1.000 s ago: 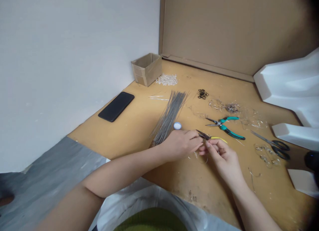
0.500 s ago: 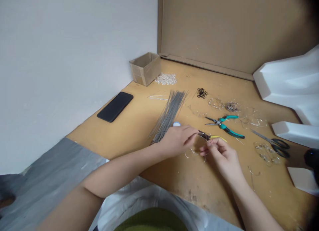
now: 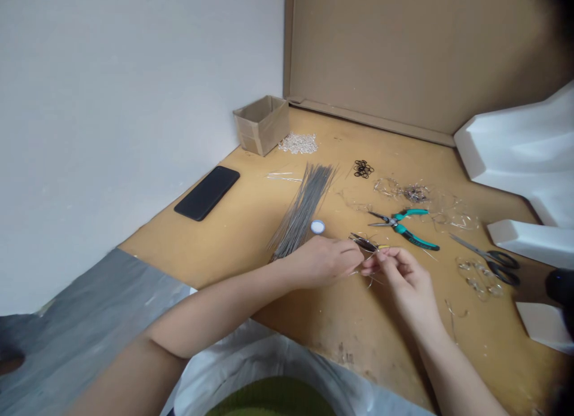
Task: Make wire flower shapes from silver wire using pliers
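L arm [image 3: 219,311]: elbow bent, forearm slanting fwd & R from lower L
L hand [image 3: 329,260]: back up, fingers curled, tips mostly hidden
R arm [image 3: 457,365]: in from lower R, angled fwd & L
R hand [image 3: 410,281]: thumb on top, pinched to index
Spacing: hands v. close, contact unclear

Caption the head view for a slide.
Right hand pinching thin wire, left hand close beside it, with a grey wire bundle, open teal-handled pliers and scissors on the table.
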Demonstrator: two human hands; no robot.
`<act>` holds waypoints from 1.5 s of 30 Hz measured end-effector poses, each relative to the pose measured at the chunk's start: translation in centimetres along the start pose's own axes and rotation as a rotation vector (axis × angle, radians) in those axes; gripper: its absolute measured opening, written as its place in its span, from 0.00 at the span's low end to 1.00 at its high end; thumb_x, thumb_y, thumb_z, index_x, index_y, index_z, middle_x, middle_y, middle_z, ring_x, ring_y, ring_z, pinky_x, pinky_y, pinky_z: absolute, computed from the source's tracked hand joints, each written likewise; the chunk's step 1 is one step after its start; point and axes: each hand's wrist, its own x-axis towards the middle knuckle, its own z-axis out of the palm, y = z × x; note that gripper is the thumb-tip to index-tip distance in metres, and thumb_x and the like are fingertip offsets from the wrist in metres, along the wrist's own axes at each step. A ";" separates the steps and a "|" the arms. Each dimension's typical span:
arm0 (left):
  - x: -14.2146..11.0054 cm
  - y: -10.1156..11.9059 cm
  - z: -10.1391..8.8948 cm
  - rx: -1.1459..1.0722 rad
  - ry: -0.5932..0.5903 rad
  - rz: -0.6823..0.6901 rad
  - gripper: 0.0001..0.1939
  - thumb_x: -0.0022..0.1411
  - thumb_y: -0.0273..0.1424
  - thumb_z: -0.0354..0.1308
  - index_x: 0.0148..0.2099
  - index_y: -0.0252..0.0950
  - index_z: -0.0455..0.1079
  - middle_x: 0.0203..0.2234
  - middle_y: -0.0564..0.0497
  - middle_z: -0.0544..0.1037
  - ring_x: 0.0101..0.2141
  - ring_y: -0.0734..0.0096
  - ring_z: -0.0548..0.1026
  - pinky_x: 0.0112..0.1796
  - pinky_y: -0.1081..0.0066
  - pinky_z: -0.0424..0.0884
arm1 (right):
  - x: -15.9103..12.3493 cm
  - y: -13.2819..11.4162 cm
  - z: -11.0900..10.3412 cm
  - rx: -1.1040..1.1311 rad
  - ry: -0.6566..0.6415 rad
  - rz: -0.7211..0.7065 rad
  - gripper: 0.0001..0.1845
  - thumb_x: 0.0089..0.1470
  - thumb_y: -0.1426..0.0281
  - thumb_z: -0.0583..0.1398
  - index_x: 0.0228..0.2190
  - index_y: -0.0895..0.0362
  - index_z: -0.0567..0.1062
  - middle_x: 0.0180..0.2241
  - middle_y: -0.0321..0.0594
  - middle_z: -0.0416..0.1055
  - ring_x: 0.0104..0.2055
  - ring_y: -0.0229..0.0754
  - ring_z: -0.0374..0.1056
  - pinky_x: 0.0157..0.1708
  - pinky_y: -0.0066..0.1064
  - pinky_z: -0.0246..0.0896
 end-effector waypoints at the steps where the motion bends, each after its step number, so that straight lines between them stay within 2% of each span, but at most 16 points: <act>1: 0.0 0.1 0.0 0.012 0.003 0.009 0.13 0.65 0.29 0.42 0.37 0.32 0.66 0.35 0.48 0.74 0.35 0.72 0.72 0.32 0.74 0.66 | -0.1 -0.1 0.0 0.004 0.014 -0.011 0.13 0.50 0.58 0.60 0.29 0.55 0.69 0.27 0.40 0.76 0.28 0.41 0.73 0.35 0.36 0.68; 9: 0.0 -0.1 0.0 0.027 0.121 0.053 0.09 0.63 0.26 0.45 0.38 0.32 0.67 0.36 0.47 0.75 0.41 0.70 0.69 0.41 0.71 0.67 | -0.4 0.0 -0.1 -0.022 0.050 -0.050 0.11 0.52 0.60 0.59 0.31 0.55 0.69 0.28 0.40 0.76 0.29 0.41 0.73 0.37 0.36 0.68; 13: 0.0 -0.2 0.1 -0.043 0.278 0.038 0.09 0.62 0.26 0.47 0.37 0.33 0.68 0.39 0.48 0.76 0.42 0.71 0.70 0.43 0.71 0.67 | -0.4 0.2 -0.2 -0.055 0.050 -0.066 0.12 0.52 0.59 0.59 0.31 0.55 0.69 0.25 0.39 0.75 0.27 0.41 0.72 0.35 0.34 0.67; 17: 0.3 -0.5 0.1 -0.218 0.371 -0.039 0.09 0.62 0.26 0.47 0.38 0.34 0.69 0.36 0.48 0.77 0.38 0.73 0.72 0.41 0.71 0.68 | -0.5 0.4 -0.2 -0.149 0.019 -0.072 0.11 0.52 0.59 0.58 0.31 0.54 0.69 0.21 0.36 0.73 0.23 0.39 0.68 0.29 0.30 0.64; 21: 0.4 -0.7 -0.1 -0.371 0.427 -0.192 0.09 0.62 0.29 0.49 0.37 0.34 0.70 0.30 0.49 0.76 0.32 0.76 0.73 0.35 0.74 0.68 | -0.7 0.5 -0.3 -0.186 -0.011 -0.073 0.11 0.53 0.59 0.58 0.31 0.54 0.69 0.20 0.35 0.71 0.23 0.38 0.66 0.27 0.29 0.62; 25: 0.3 -0.7 -0.3 -0.395 0.421 -0.265 0.09 0.62 0.29 0.50 0.37 0.34 0.71 0.30 0.51 0.74 0.30 0.79 0.72 0.32 0.78 0.67 | -0.6 0.5 -0.3 -0.187 -0.034 -0.052 0.12 0.53 0.58 0.57 0.31 0.54 0.69 0.19 0.35 0.71 0.21 0.37 0.64 0.25 0.28 0.61; 31: -0.1 -0.9 -0.1 -0.187 0.323 -0.124 0.10 0.63 0.29 0.47 0.39 0.35 0.71 0.33 0.51 0.75 0.34 0.77 0.72 0.35 0.77 0.66 | -0.4 0.4 -0.2 -0.204 -0.091 -0.022 0.14 0.52 0.57 0.57 0.30 0.55 0.69 0.17 0.35 0.70 0.20 0.37 0.64 0.23 0.28 0.60; 35: 0.0 -0.8 -0.2 -0.143 0.274 -0.111 0.11 0.64 0.28 0.46 0.39 0.35 0.69 0.33 0.51 0.75 0.35 0.76 0.72 0.36 0.76 0.66 | -0.3 0.1 -0.3 -0.198 -0.119 0.014 0.15 0.51 0.56 0.58 0.28 0.55 0.70 0.17 0.35 0.70 0.20 0.37 0.64 0.23 0.27 0.60; 41: 0.3 -0.5 -0.6 -0.201 0.316 -0.224 0.09 0.62 0.29 0.47 0.35 0.33 0.68 0.27 0.50 0.73 0.29 0.77 0.70 0.32 0.77 0.65 | 0.0 -0.2 -0.3 -0.207 -0.095 0.032 0.16 0.49 0.55 0.59 0.29 0.56 0.72 0.19 0.37 0.71 0.22 0.37 0.65 0.26 0.28 0.61; 45: 0.3 -0.5 -0.6 -0.217 0.345 -0.240 0.09 0.62 0.29 0.47 0.35 0.33 0.68 0.27 0.50 0.74 0.29 0.77 0.70 0.31 0.76 0.65 | 0.2 0.0 -0.3 -0.181 -0.071 0.037 0.18 0.47 0.55 0.61 0.31 0.57 0.72 0.18 0.38 0.71 0.22 0.38 0.66 0.27 0.29 0.62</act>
